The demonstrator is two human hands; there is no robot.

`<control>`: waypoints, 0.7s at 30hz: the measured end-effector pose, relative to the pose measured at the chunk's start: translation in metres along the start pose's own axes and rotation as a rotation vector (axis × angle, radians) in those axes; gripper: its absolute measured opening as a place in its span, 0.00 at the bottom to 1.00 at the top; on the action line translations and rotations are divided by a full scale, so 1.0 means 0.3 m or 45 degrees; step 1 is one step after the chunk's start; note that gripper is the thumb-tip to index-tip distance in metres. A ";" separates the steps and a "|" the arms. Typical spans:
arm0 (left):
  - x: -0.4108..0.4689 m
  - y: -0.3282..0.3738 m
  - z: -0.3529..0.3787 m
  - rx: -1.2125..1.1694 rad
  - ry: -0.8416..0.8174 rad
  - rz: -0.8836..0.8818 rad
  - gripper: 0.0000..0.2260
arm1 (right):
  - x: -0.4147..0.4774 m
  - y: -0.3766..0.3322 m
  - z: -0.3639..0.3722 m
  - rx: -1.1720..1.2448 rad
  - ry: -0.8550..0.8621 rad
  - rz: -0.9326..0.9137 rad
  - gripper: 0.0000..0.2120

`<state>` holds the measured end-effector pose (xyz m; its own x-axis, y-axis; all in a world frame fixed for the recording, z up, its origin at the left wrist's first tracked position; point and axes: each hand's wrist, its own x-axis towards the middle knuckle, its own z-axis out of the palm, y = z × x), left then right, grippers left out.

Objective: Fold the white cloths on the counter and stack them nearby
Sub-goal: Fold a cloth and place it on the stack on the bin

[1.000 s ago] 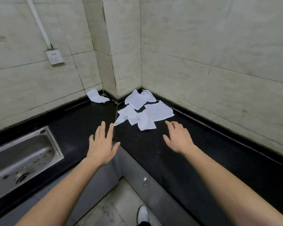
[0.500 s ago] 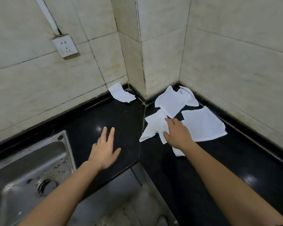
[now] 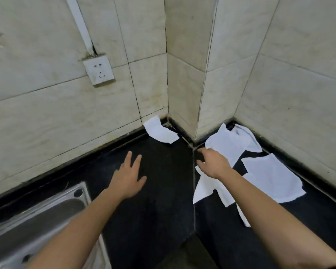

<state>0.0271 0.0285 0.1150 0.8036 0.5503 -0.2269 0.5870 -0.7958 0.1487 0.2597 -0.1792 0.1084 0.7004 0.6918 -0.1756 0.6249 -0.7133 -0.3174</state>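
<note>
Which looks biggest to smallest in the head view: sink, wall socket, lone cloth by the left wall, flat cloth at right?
1. The sink, nearest and partly cut off.
2. The flat cloth.
3. The lone cloth and wall socket look alike; unranked.

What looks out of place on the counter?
One white cloth lies apart, its edge curled up against the wall left of the pillar. The other cloths sprawl unfolded and overlapping in the right corner.

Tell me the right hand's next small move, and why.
Probably lower the right hand and pinch the rumpled cloth under it, to pull it onto bare counter: that hand and the left hand are open and empty, and the cloth lies crumpled, unfolded.
</note>
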 end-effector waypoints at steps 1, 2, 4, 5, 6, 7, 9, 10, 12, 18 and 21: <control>0.041 -0.031 -0.014 -0.012 0.015 0.026 0.36 | 0.035 -0.031 0.004 0.029 0.007 0.026 0.22; 0.089 -0.065 -0.020 -0.033 0.024 0.043 0.36 | 0.077 -0.063 0.011 0.056 0.007 0.053 0.22; 0.167 -0.105 -0.014 -0.061 0.001 0.055 0.36 | 0.143 -0.102 0.033 0.110 -0.001 0.093 0.23; 0.198 -0.117 -0.001 -0.073 -0.025 0.055 0.36 | 0.174 -0.112 0.050 0.131 0.001 0.109 0.22; 0.245 -0.134 0.022 -0.082 -0.051 0.062 0.35 | 0.224 -0.120 0.076 0.151 -0.002 0.131 0.21; 0.282 -0.144 0.049 -0.089 -0.076 0.067 0.35 | 0.268 -0.123 0.102 0.177 -0.009 0.147 0.20; 0.357 -0.161 0.119 -0.089 -0.133 0.076 0.32 | 0.364 -0.123 0.158 0.232 -0.021 0.184 0.18; 0.396 -0.169 0.160 -0.082 -0.160 0.078 0.31 | 0.424 -0.120 0.188 0.255 -0.020 0.201 0.18; 0.454 -0.186 0.235 -0.057 -0.239 0.086 0.30 | 0.522 -0.118 0.242 0.300 -0.030 0.230 0.17; 0.496 -0.235 0.423 0.210 -0.599 0.088 0.38 | 0.763 -0.132 0.401 0.383 -0.038 0.385 0.18; 0.489 -0.259 0.457 0.224 -0.555 0.111 0.41 | 0.850 -0.141 0.439 0.409 -0.060 0.602 0.32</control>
<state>0.0859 0.1364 -0.0619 0.7108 0.3523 -0.6088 0.4633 -0.8857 0.0283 0.3666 0.0421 -0.0457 0.8577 0.3153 -0.4061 0.1059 -0.8813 -0.4605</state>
